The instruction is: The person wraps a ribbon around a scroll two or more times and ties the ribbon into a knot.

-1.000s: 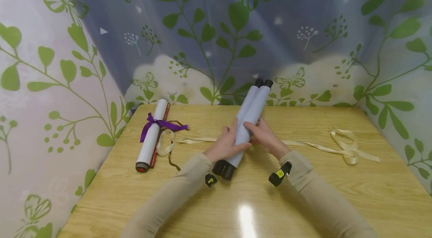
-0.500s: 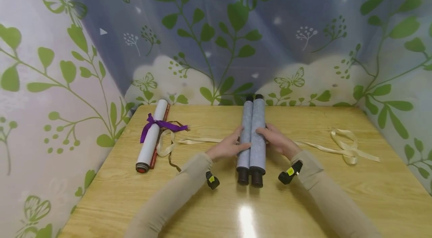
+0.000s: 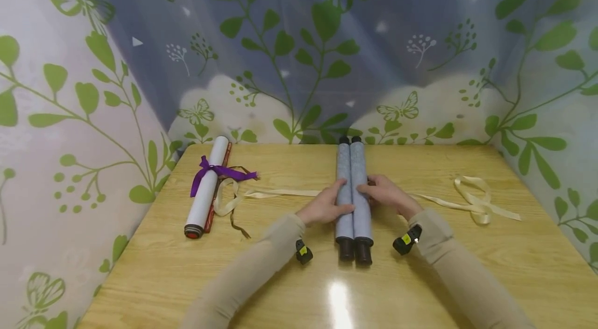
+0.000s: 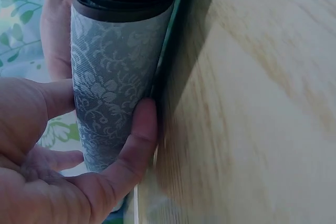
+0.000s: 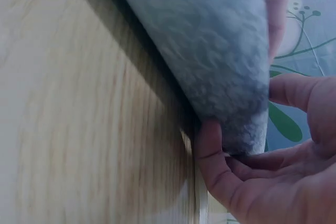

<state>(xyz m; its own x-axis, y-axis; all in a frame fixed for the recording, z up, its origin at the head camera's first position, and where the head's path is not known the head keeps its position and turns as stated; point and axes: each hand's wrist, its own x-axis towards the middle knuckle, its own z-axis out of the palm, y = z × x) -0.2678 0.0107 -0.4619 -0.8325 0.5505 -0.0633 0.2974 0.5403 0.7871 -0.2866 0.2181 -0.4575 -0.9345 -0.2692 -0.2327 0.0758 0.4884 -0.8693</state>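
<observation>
Two grey-blue patterned rolls with dark end knobs lie side by side near the table's middle, forming what looks like one double-rolled scroll (image 3: 344, 160). My left hand (image 3: 324, 205) grips the left roll from its side; in the left wrist view, thumb and fingers curl about the flower-patterned scroll (image 4: 107, 87). On the other side my right hand (image 3: 388, 194) holds the right roll, its fingers reaching low along the scroll (image 5: 210, 51) in the right wrist view. A cream ribbon (image 3: 280, 192) runs crosswise toward the scroll from both sides; its middle is hidden by hands and scroll.
At the left lies a white roll (image 3: 203, 202) tied with a purple ribbon (image 3: 238, 174), against a red patterned strip (image 3: 210, 220). A thin dark cord (image 3: 239, 229) trails beside it. Patterned curtain (image 3: 280, 59) stands behind the wooden table (image 3: 289, 287).
The scroll has turned from slanting to nearly straight away from me and come down toward the table, both hands still holding it. The ribbons and the white roll stay put.
</observation>
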